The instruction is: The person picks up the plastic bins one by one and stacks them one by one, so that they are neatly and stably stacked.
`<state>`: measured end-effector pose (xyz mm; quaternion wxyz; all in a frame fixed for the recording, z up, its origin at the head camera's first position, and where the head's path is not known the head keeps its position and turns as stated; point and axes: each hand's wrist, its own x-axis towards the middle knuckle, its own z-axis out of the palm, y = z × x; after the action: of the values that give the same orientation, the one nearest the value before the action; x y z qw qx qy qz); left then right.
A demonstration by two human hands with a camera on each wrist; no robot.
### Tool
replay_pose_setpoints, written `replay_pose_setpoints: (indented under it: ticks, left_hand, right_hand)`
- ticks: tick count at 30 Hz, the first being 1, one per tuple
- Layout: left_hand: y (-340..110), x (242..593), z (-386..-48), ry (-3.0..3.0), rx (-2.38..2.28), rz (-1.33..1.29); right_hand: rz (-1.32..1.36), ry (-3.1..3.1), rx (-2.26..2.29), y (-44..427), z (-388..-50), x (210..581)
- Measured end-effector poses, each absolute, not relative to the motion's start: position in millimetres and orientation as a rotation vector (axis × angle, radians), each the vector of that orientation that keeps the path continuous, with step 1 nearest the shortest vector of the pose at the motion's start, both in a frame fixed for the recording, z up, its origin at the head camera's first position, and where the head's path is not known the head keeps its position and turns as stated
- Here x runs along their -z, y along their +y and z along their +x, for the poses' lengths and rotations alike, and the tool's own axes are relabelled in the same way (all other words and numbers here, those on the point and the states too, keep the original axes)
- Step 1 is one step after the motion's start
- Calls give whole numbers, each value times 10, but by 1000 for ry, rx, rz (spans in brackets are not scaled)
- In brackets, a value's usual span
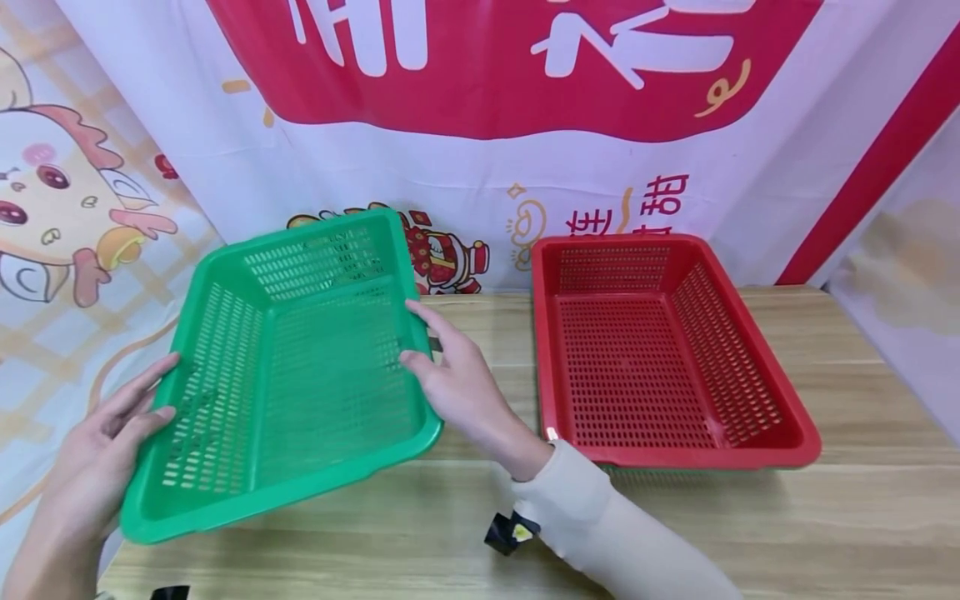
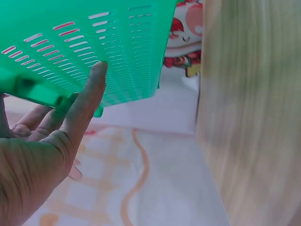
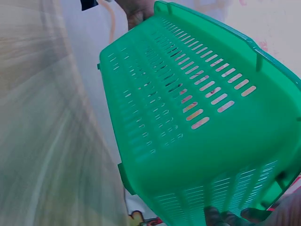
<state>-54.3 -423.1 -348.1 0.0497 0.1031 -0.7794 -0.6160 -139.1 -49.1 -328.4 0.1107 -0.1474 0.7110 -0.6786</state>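
A green plastic basket point(image 1: 330, 383) with slotted sides is held tilted above the table, its inside facing me in the head view. My left hand point(image 1: 90, 467) grips its left rim, thumb on the rim. On the opposite side my right hand point(image 1: 457, 383) grips the right rim, the thumb and a finger showing over the edge. In the left wrist view, a finger of the left hand point(image 2: 70, 122) lies along the slotted outer wall. The right wrist view shows the basket's underside point(image 3: 188, 155) apart from the table, with right fingertips against the side.
A red plastic basket point(image 1: 705, 457) of similar shape stands on the right of the wood-grain table point(image 1: 480, 517). Behind the table hangs a white and red printed cloth point(image 1: 480, 100). Another cloth with cartoon figures point(image 1: 52, 183) covers the left side.
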Motion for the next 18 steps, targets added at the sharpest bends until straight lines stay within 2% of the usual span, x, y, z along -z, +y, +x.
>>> replay_pose_setpoints:
  ticks: [8,18]
  left_hand:
    - [-3933,3300,-574,-2370,1871,258]
    - [-3538,3168,-679,-2345,1917,53]
  right_hand:
    - [-418,2107,2019,-167,-1381,3114]
    - [-415,2152,2029,277,-1340,2997]
